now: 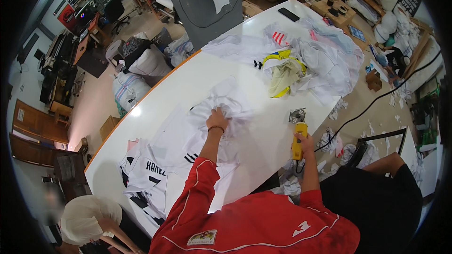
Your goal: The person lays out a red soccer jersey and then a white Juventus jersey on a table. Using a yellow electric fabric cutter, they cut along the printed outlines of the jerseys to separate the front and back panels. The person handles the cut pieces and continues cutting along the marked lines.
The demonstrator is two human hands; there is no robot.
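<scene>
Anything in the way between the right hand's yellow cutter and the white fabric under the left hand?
Nothing visible: white tabletop lies between the yellow cutter in the right hand and the white fabric under the left hand. The garment pile lies outside that path.

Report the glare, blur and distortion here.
Head view: a glare spot whitens the white table near its left edge; white cloth under the left hand nearly blends into it; a blurred patch hides the lower-left person's head; corners go black.

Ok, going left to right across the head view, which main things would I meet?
Wooden doors, white jersey with black print, left hand on crumpled white fabric, yellow cutter in the right hand, white sacks.
</scene>
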